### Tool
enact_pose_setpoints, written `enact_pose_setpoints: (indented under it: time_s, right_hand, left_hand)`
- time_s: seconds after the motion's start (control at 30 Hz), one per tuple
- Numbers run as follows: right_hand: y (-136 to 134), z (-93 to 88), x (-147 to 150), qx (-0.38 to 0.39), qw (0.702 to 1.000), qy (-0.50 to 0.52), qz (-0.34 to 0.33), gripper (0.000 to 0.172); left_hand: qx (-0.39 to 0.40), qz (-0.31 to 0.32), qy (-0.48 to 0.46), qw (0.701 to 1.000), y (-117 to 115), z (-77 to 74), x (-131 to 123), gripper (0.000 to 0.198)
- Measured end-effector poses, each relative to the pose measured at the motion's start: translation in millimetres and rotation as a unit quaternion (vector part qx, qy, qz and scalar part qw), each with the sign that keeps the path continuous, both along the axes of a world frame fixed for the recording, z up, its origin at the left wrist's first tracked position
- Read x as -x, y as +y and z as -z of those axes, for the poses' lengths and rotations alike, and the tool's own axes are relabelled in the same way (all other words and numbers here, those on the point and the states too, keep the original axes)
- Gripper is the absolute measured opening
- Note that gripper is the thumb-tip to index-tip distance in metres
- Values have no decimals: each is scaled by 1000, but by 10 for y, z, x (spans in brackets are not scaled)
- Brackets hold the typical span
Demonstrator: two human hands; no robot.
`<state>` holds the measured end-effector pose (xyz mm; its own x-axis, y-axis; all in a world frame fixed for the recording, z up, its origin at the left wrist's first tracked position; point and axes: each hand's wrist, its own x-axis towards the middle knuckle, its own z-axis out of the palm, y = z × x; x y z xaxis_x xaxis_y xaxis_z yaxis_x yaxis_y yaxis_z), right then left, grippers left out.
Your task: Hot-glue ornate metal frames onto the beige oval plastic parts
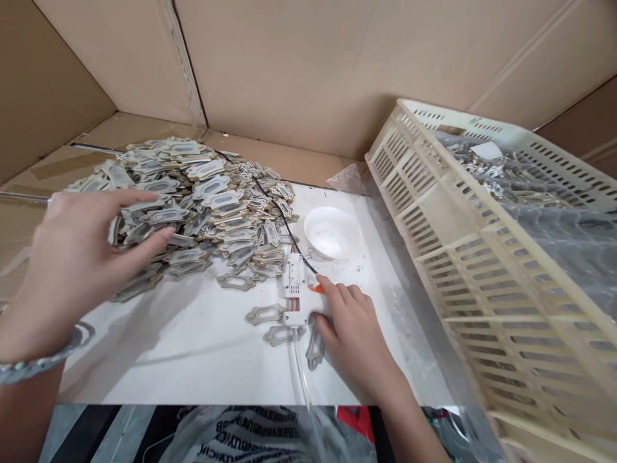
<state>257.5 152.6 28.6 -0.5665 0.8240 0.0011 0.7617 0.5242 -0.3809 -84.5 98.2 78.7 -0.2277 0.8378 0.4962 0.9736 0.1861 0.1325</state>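
My right hand point(349, 328) rests on the white board point(193, 360) and is closed around a white glue gun point(295, 289) with an orange trigger, its black cord running back over the pile. My left hand point(81, 257) hovers with fingers spread over the near left edge of a big pile of flat grey-and-tan frame-shaped pieces point(197, 199), holding nothing I can see. A few loose pieces point(265, 314) lie on the board beside the glue gun.
A small white dish point(332, 233) stands on the board behind the glue gun. A cream slatted plastic crate point(482, 257), lined with clear plastic and holding more pieces, fills the right side. Cardboard walls point(308, 71) enclose the back and left.
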Motion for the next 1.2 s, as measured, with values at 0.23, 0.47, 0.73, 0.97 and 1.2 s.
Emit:
enact_pose_setpoints:
  time_s: [0.23, 0.47, 0.73, 0.97, 1.2]
  right_hand:
    - [129, -79, -129, 177, 955, 239, 14, 50]
    - [196, -114, -244, 317, 793, 513, 82, 31]
    - [221, -110, -444, 231, 755, 609, 74, 40]
    - [189, -29, -565, 208, 786, 578, 71, 40]
    - [99, 63, -622, 255, 797, 540, 89, 43]
  left_hand:
    - [-4, 249, 1, 969, 70, 130, -445, 21]
    - [82, 306, -16, 948, 144, 242, -610, 23]
    - [30, 226, -64, 972, -62, 102, -659, 27]
    - [70, 44, -118, 990, -307, 282, -454, 29]
    - [75, 86, -100, 988, -277, 360, -485, 29]
